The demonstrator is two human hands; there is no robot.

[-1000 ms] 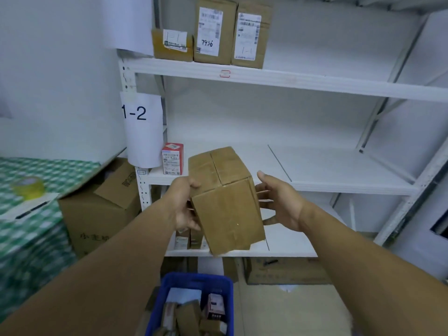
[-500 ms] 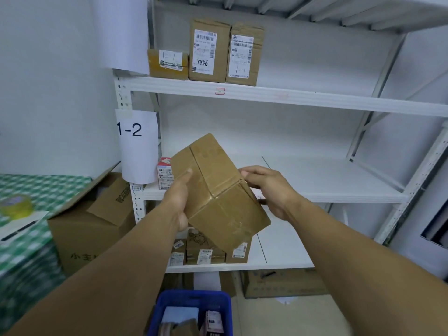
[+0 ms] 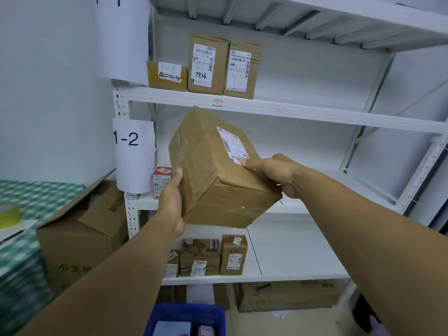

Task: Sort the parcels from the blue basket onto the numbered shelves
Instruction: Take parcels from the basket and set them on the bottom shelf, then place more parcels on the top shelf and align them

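Together — left hand (image 3: 171, 202), right hand (image 3: 278, 174) grip parcel (image 3: 208, 175).

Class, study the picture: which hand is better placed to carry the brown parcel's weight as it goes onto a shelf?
Probably the left hand: it holds the parcel at its low near edge, palm against the side. The right hand lies higher, fingers on the label face.

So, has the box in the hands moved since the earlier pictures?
Yes. The box rose: its top now stands above the 1-2 sign.
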